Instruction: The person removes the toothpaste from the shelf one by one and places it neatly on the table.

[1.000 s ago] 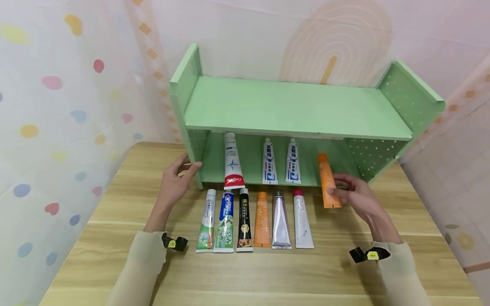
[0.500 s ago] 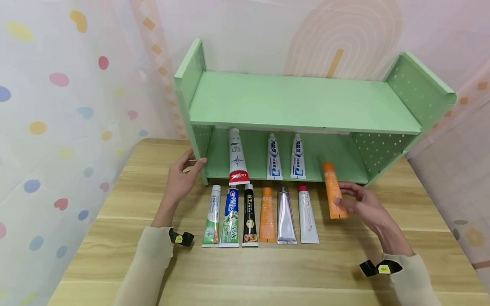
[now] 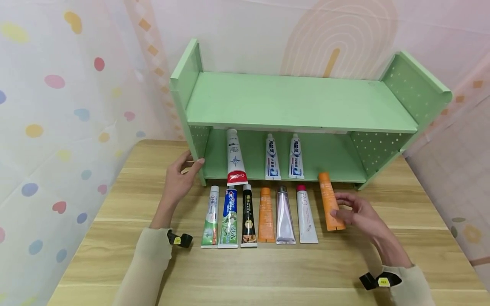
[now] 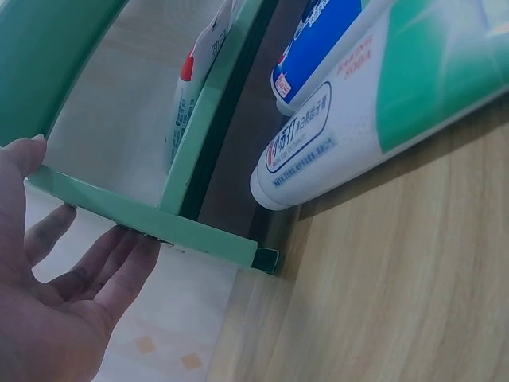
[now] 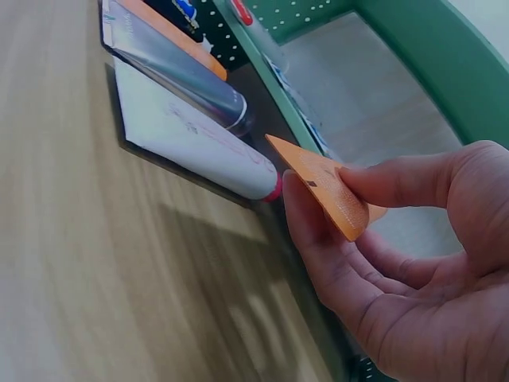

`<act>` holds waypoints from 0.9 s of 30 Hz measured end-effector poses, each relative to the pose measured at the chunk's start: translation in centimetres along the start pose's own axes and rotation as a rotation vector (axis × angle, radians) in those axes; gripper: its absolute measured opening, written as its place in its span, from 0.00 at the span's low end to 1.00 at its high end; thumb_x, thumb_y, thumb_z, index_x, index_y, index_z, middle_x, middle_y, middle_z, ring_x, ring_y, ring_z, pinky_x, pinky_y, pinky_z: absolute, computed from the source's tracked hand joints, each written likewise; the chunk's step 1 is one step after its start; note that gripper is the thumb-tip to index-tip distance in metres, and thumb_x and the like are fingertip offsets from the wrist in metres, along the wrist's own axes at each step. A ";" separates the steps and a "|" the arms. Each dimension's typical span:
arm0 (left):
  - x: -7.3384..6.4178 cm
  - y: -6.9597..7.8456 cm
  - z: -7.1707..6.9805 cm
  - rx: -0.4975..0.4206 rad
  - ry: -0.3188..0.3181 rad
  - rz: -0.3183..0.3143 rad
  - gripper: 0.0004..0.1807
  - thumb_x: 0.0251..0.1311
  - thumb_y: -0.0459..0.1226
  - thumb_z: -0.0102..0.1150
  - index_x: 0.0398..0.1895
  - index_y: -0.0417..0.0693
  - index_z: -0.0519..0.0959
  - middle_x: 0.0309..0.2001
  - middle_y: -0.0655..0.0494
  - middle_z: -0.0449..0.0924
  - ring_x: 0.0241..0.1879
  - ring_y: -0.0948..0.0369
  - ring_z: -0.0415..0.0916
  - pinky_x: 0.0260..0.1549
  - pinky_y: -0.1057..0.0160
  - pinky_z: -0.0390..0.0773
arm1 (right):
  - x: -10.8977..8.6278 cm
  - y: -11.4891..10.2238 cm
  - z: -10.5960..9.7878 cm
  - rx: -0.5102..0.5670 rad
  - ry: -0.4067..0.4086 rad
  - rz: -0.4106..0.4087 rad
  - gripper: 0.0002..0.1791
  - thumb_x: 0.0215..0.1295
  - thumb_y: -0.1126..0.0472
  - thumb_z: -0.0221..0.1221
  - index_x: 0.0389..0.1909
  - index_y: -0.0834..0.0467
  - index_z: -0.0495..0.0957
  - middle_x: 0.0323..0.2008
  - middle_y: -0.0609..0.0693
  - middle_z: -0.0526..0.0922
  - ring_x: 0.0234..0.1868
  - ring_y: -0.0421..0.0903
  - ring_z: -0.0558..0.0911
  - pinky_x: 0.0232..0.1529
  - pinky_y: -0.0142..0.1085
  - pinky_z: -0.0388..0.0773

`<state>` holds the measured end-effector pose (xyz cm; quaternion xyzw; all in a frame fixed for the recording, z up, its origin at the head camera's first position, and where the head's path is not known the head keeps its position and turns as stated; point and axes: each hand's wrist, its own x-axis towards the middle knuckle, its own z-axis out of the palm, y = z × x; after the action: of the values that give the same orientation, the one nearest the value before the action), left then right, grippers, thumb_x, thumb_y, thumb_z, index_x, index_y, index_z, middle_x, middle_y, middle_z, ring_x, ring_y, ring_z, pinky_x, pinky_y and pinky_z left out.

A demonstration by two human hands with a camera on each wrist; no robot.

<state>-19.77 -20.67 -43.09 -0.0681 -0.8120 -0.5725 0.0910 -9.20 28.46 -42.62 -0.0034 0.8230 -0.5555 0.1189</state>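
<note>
My left hand (image 3: 178, 182) grips the front edge of the left side panel of a green shelf (image 3: 298, 102); in the left wrist view the thumb lies on one face, fingers on the other. My right hand (image 3: 363, 216) pinches an orange tube (image 3: 330, 203) near its flat crimped end, in front of the shelf's right part. In the right wrist view that tube (image 5: 330, 187) is seen end-on between thumb and fingers. On the lower shelf lie a red-and-white Colgate toothpaste tube (image 3: 235, 158) and two white-and-blue toothpaste tubes (image 3: 272, 158), (image 3: 296, 157).
Several tubes lie in a row on the wooden table (image 3: 245, 276) before the shelf: green-white (image 3: 210, 217), blue-green (image 3: 229, 219), black (image 3: 248, 216), orange (image 3: 266, 216), silver (image 3: 285, 216) and white with a pink cap (image 3: 306, 216). A patterned curtain hangs behind.
My right hand has brought the orange tube toward me, from over the lower shelf's front edge to above the table beside the row. My left hand keeps its grip on the panel.
</note>
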 end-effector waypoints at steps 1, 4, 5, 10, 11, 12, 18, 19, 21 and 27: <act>0.0 0.0 0.0 0.000 0.001 0.000 0.31 0.72 0.52 0.59 0.76 0.61 0.68 0.59 0.46 0.79 0.54 0.58 0.77 0.48 0.64 0.84 | -0.1 0.1 0.1 -0.001 0.000 0.003 0.32 0.69 0.63 0.65 0.69 0.69 0.65 0.59 0.63 0.74 0.37 0.37 0.81 0.32 0.33 0.79; 0.0 0.0 0.0 0.002 0.002 0.000 0.31 0.72 0.52 0.59 0.76 0.61 0.68 0.59 0.46 0.79 0.53 0.58 0.77 0.48 0.64 0.84 | -0.4 0.2 0.2 -0.007 0.000 0.011 0.32 0.68 0.62 0.65 0.69 0.69 0.66 0.58 0.61 0.75 0.36 0.37 0.81 0.32 0.33 0.79; 0.0 0.0 0.0 0.005 0.002 0.001 0.31 0.72 0.52 0.59 0.76 0.61 0.68 0.59 0.46 0.79 0.53 0.58 0.77 0.48 0.63 0.85 | -0.5 0.3 0.3 -0.004 -0.003 0.012 0.32 0.68 0.62 0.65 0.69 0.69 0.66 0.58 0.61 0.75 0.36 0.37 0.81 0.32 0.33 0.79; 0.0 0.0 0.0 0.015 0.002 -0.002 0.32 0.72 0.53 0.58 0.76 0.61 0.68 0.60 0.46 0.79 0.54 0.57 0.77 0.50 0.57 0.85 | -0.9 0.9 0.5 -0.016 -0.004 0.005 0.32 0.68 0.63 0.65 0.69 0.69 0.65 0.59 0.66 0.74 0.37 0.36 0.81 0.32 0.32 0.79; 0.0 0.0 0.0 0.016 0.002 -0.003 0.32 0.72 0.53 0.58 0.76 0.60 0.68 0.60 0.45 0.79 0.54 0.56 0.77 0.51 0.55 0.85 | -1.0 1.1 0.6 -0.023 0.000 0.008 0.32 0.68 0.63 0.65 0.69 0.69 0.66 0.60 0.67 0.73 0.37 0.36 0.80 0.32 0.32 0.79; 0.0 -0.1 0.0 0.015 0.001 -0.005 0.32 0.72 0.53 0.58 0.76 0.60 0.68 0.60 0.45 0.79 0.54 0.56 0.77 0.51 0.54 0.85 | -1.0 1.2 0.6 -0.030 0.002 0.006 0.32 0.68 0.64 0.65 0.69 0.69 0.66 0.60 0.68 0.73 0.37 0.36 0.80 0.32 0.32 0.79; 0.0 0.0 -0.1 0.017 0.006 -0.007 0.32 0.72 0.54 0.58 0.76 0.58 0.68 0.59 0.45 0.79 0.55 0.56 0.77 0.52 0.51 0.84 | -0.7 1.3 1.4 -0.046 0.013 0.052 0.33 0.66 0.64 0.66 0.68 0.68 0.68 0.58 0.68 0.76 0.32 0.38 0.79 0.30 0.32 0.79; 0.0 0.0 -0.1 0.019 0.007 -0.007 0.32 0.72 0.54 0.58 0.76 0.58 0.68 0.59 0.45 0.79 0.54 0.57 0.77 0.52 0.51 0.84 | -0.6 1.2 1.5 -0.047 0.011 0.066 0.33 0.65 0.63 0.66 0.68 0.69 0.68 0.57 0.68 0.76 0.32 0.38 0.79 0.30 0.32 0.79; 0.0 0.0 -0.1 0.021 0.009 -0.007 0.32 0.72 0.54 0.58 0.76 0.59 0.68 0.59 0.46 0.79 0.54 0.57 0.77 0.51 0.53 0.85 | -0.5 1.2 1.8 -0.058 0.009 0.090 0.33 0.65 0.63 0.67 0.68 0.69 0.68 0.56 0.67 0.77 0.32 0.39 0.79 0.31 0.33 0.80; 0.1 -0.1 -0.1 0.027 0.008 -0.005 0.32 0.72 0.54 0.58 0.76 0.60 0.68 0.59 0.46 0.80 0.54 0.57 0.77 0.48 0.63 0.84 | -0.4 0.8 2.6 -0.124 0.033 0.141 0.32 0.65 0.63 0.67 0.66 0.69 0.70 0.54 0.65 0.78 0.37 0.43 0.79 0.33 0.33 0.79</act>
<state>-19.83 -20.76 -43.13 -0.0624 -0.8195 -0.5619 0.0938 -8.22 26.47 -44.19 0.0562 0.8558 -0.4938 0.1436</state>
